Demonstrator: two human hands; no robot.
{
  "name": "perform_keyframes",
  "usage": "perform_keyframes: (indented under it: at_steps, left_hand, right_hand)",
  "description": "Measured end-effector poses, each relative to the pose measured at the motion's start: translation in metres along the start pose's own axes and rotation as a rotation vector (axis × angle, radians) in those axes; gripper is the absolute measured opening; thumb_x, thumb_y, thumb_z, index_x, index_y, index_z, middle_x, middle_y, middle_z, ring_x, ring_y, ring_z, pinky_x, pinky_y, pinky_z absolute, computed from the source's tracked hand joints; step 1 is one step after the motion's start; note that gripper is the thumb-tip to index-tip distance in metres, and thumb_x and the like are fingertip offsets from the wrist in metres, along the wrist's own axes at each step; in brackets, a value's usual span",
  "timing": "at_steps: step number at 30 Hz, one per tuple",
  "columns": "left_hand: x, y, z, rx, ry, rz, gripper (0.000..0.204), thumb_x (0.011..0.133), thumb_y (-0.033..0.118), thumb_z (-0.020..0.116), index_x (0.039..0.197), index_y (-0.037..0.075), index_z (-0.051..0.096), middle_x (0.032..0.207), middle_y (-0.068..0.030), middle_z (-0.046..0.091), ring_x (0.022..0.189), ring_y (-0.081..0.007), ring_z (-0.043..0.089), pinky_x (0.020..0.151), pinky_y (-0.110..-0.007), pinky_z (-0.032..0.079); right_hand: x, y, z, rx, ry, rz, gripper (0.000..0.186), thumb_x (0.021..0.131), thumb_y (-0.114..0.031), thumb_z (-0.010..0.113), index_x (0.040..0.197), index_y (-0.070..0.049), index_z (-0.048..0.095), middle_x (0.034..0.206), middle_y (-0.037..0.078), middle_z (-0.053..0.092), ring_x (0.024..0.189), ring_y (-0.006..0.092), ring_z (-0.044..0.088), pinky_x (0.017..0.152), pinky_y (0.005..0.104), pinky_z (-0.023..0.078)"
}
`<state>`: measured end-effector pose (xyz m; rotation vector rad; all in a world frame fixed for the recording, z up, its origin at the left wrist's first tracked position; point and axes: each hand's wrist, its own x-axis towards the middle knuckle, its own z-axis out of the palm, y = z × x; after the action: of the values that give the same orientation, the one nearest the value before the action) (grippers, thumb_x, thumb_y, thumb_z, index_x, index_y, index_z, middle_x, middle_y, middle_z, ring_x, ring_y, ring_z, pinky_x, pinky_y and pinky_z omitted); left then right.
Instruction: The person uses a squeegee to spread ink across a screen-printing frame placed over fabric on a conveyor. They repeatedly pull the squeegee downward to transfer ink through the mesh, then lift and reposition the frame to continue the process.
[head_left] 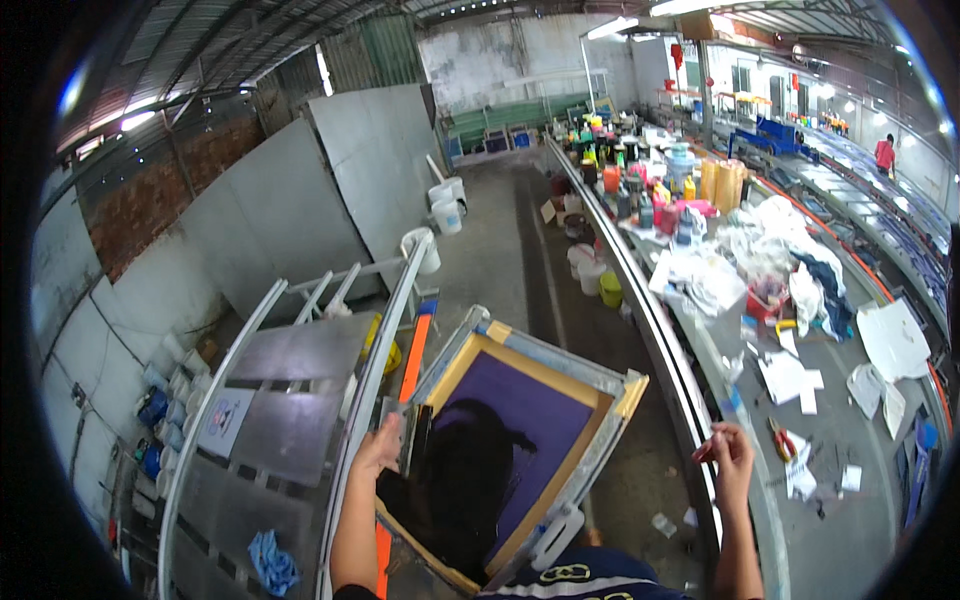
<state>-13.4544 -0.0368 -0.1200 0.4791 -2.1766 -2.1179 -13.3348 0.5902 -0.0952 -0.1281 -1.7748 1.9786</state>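
Observation:
A screen-printing frame (612, 435) with tan tape round purple mesh (540, 420) leans tilted in front of me, a large black ink patch (465, 470) on the mesh. My left hand (378, 447) is closed on a metal piece (394, 420) at the frame's left side; whether it is part of the frame I cannot tell. My right hand (733, 455) is raised beside the long table's rail, right of the frame, fingers closed on a small red object (707, 452), too small to name.
Left stands a metal rack (275, 350) with flat plates and a blue rag (272, 560). Right runs a long table (830, 480) with ink containers, cloths, paper and pliers (782, 440). Buckets (447, 215) line the aisle (500, 240). A distant person (884, 152) stands among further tables.

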Motion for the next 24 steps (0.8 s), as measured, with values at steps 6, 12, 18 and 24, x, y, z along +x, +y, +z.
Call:
perform_keyframes:
  at_steps: [6, 12, 18, 24]
  left_hand:
    - [0.127, 0.035, 0.044, -0.009, 0.098, -0.029, 0.07, 0.082, 0.065, 0.08, 0.113, 0.002, 0.072, 0.1, -0.0042, 0.069, 0.086, -0.0133, 0.064, 0.075, -0.03, 0.051]
    - [0.261, 0.033, 0.068, 0.012, 0.183, -0.038, 0.076, 0.078, 0.066, 0.083, 0.112, 0.0, 0.069, 0.104, -0.013, 0.071, 0.095, -0.0213, 0.07, 0.082, -0.036, 0.056]
    - [0.45, 0.087, 0.079, 0.068, 0.276, 0.129, 0.083, 0.082, 0.059, 0.083, 0.138, 0.003, 0.06, 0.122, -0.0095, 0.068, 0.113, -0.0213, 0.064, 0.096, -0.038, 0.052]
    - [0.631, 0.135, 0.167, 0.262, -0.033, -0.261, 0.094, 0.072, 0.076, 0.081, 0.119, -0.003, 0.067, 0.112, -0.0137, 0.069, 0.099, -0.0211, 0.066, 0.085, -0.038, 0.055]
  right_hand:
    - [0.226, -0.095, 0.122, 0.063, -0.215, -0.47, 0.017, 0.105, -0.011, 0.06, 0.116, 0.001, 0.057, 0.089, 0.008, 0.066, 0.08, 0.0126, 0.065, 0.076, 0.0297, 0.054]
    - [0.355, -0.136, 0.268, 0.108, -0.407, -1.309, 0.024, 0.098, -0.022, 0.072, 0.104, -0.001, 0.062, 0.086, 0.017, 0.068, 0.078, 0.0287, 0.072, 0.067, 0.036, 0.056]
    - [0.485, -0.145, 0.354, 0.171, -0.374, -1.55, 0.023, 0.099, -0.022, 0.069, 0.101, -0.001, 0.062, 0.083, 0.016, 0.067, 0.076, 0.0274, 0.069, 0.066, 0.0354, 0.054]
    - [0.611, -0.085, 0.413, -0.003, -0.33, -1.589, 0.022, 0.099, -0.022, 0.066, 0.098, 0.0, 0.061, 0.081, 0.015, 0.065, 0.074, 0.0261, 0.067, 0.065, 0.0348, 0.052]
